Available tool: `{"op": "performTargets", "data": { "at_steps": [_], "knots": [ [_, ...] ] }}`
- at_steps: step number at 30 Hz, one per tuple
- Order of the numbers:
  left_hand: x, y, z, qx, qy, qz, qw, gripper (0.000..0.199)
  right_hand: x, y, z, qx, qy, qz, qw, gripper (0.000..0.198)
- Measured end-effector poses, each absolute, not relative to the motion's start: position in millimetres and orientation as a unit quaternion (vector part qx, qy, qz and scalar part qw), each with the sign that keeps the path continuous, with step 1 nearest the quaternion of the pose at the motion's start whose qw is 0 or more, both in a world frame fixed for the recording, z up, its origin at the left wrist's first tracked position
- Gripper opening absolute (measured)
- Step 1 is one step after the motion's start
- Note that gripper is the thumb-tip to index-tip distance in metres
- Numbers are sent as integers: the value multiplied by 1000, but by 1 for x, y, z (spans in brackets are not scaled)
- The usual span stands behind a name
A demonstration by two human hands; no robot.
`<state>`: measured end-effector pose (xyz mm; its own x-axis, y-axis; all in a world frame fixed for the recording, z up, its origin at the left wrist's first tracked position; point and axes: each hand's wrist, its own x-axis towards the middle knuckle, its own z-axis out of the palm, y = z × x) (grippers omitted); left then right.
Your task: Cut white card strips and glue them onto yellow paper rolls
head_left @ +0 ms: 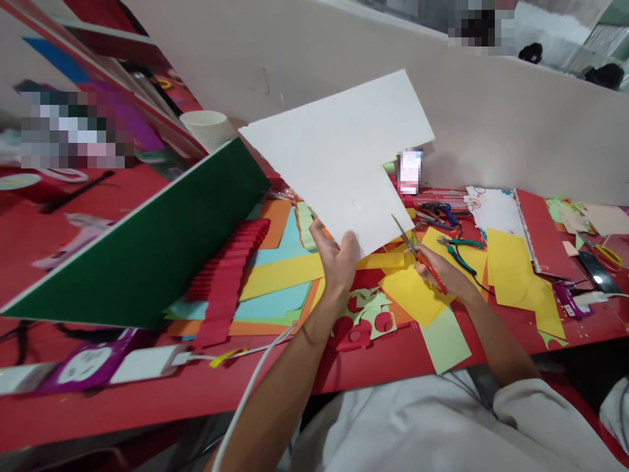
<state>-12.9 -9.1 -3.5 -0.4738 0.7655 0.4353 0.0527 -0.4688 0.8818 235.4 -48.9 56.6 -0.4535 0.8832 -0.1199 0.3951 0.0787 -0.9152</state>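
Observation:
A large white sheet of card [339, 157] with a notch cut from its right side is held up over the table. My left hand [337, 255] grips its lower edge, thumb on the front face and the other fingers behind it. In my right hand [439, 269] is a pair of scissors [432, 269] with red-orange handles, blades pointing up and left beside the card's lower right corner. Whether the blades touch the card I cannot tell. Beneath the hands lie yellow paper [417, 295], a pale green strip [446, 341] and red and green paper scraps [363, 321].
A green board [147, 236] leans at the left, near a white cup [209, 128] and red pleated paper [228, 282]. Pliers [462, 252], a glue gun [448, 213] and a dark phone [597, 272] lie at the right. A white cable [260, 373] crosses the front edge.

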Motion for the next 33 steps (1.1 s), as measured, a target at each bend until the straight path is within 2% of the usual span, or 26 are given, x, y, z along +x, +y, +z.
{"op": "performTargets", "data": {
  "at_steps": [9, 13, 24, 28, 33],
  "knots": [
    [-8, -9, -1, 453, 449, 736, 227, 48, 224, -56, 67, -485, -690, 469, 261, 50],
    [-4, -11, 4, 440, 442, 742, 245, 54, 223, -54, 65, -490, -684, 460, 284, 47],
    [-5, -12, 3, 446, 437, 733, 272, 58, 221, -52, 52, -488, -667, 461, 321, 46],
    [-5, -14, 7, 452, 430, 733, 273, 59, 222, -50, 53, -490, -675, 453, 315, 51],
    [-3, -17, 13, 466, 414, 730, 279, 62, 225, -50, 61, -480, -686, 453, 306, 70]
  ]
}}
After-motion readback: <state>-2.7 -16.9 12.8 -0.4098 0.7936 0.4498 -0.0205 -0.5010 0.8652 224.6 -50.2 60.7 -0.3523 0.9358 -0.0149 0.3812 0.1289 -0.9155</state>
